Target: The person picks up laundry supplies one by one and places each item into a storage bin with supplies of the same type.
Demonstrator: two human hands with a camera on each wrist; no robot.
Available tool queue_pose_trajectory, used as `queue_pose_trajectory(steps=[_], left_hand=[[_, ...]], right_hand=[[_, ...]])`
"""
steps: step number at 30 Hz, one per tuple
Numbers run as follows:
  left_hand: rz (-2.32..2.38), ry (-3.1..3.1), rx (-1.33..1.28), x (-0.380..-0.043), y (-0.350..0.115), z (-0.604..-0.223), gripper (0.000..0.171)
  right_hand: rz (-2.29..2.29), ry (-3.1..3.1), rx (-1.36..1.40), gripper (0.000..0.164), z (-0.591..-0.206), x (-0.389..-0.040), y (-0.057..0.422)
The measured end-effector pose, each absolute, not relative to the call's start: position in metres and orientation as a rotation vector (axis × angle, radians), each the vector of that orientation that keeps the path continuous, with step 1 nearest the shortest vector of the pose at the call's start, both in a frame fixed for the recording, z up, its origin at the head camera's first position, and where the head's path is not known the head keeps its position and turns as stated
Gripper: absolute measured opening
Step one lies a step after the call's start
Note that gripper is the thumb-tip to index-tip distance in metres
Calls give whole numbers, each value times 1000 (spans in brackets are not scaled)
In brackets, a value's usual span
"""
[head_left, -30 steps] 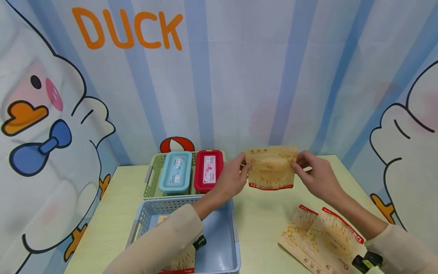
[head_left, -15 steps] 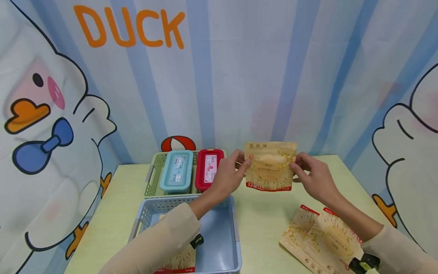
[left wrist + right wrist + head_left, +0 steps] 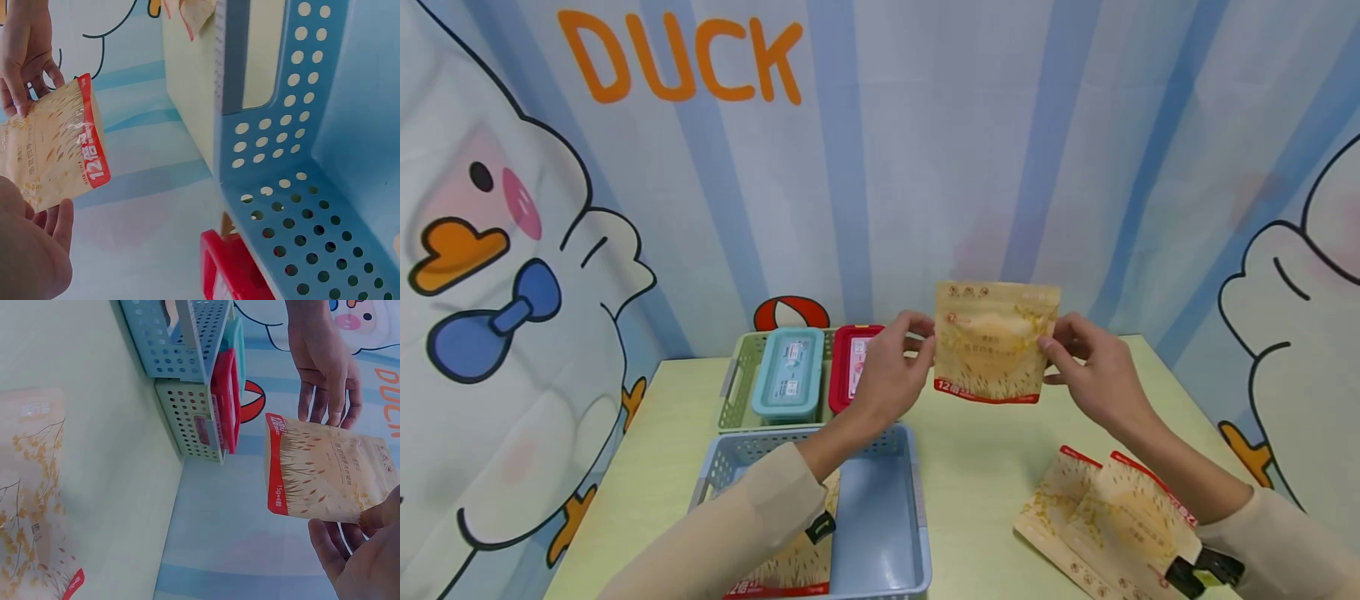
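A beige stand-up pouch (image 3: 994, 342) with wheat drawings and a red bottom band is held upright above the far part of the table. My right hand (image 3: 1093, 367) pinches its right edge, with the thumb on the front. At the opposite edge is my left hand (image 3: 891, 362), its fingers loosely bent and its thumb tip right at the pouch's side. The right wrist view shows the left fingertips close along that edge of the pouch (image 3: 331, 469). Below my right forearm, similar pouches (image 3: 1123, 525) lie overlapping on the table.
A blue basket (image 3: 922, 517) stands at front left with a similar pouch (image 3: 797, 567) inside, partly hidden by my left sleeve. Behind it, a green basket (image 3: 737, 392) holds a teal-lidded box (image 3: 787, 375) and a red-lidded box (image 3: 847, 367). A duck-print curtain (image 3: 917, 167) hangs behind the table.
The pouch has risen and turned its front more fully toward the head camera. My left thumb has slid off the pouch's front to its edge; the right hand keeps its pinch.
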State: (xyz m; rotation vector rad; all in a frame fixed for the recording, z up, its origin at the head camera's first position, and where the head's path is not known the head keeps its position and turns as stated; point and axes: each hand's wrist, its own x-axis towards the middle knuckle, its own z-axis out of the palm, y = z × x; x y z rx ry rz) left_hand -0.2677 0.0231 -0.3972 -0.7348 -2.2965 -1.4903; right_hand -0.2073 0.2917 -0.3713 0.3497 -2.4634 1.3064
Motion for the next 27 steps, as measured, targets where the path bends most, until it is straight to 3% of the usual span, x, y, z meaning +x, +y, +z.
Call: queue_pose_trajectory(steps=[9,19,27], left_hand=[[-1484,-2245,-782,-256,22,-387,38],[-1539,-2266,-769,-249,22,-383,45],[-1547,-2275,-728,-250,19,-379,47]], right_hand=[[1379,-2376,267,24,-367,-209,289],[1433,-2322,235,23,-369,-213,283],[1520,-2265,260,33,-370,-213,276]])
